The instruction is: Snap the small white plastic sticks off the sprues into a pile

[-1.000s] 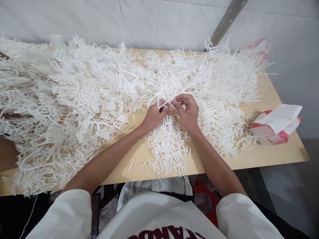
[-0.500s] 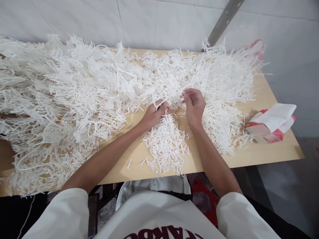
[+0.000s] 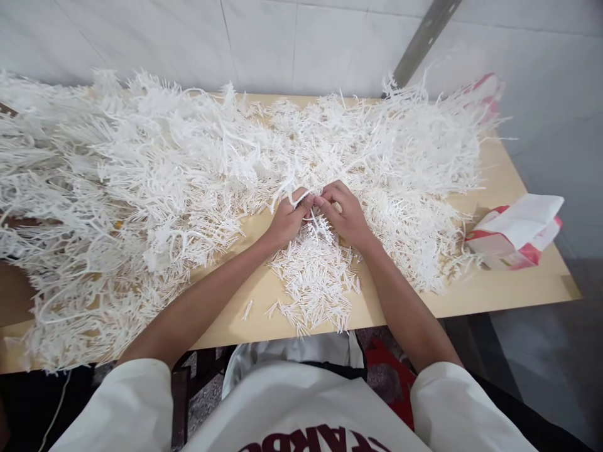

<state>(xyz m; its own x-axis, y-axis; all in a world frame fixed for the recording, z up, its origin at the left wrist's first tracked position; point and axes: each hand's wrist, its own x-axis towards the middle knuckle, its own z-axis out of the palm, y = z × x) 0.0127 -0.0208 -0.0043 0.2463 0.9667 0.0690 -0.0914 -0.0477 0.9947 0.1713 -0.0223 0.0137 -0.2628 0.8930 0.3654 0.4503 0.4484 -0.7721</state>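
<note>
My left hand (image 3: pixel 289 220) is closed round a white branched plastic piece (image 3: pixel 315 227), its thin curved stems sticking out above the thumb and below the fingers. Thumb and forefinger of my right hand (image 3: pixel 345 212) pinch at the same piece, right beside the left fingertips. The exact spot that the right fingers grip is partly hidden. Just below both hands lies a small heap of short white plastic sticks (image 3: pixel 315 282), spreading toward the table's front edge.
A big tangled pile of white branched pieces (image 3: pixel 155 169) covers the left of the table (image 3: pixel 513 285). Another pile (image 3: pixel 419 150) lies at the right. A red and white paper box (image 3: pixel 513 235) stands near the right edge. A tiled wall (image 3: pixel 301 44) rises behind.
My right hand has come left and slightly down, from open space beside the pile to the left fingertips, and its fingers have closed on the piece. My left hand stays in place.
</note>
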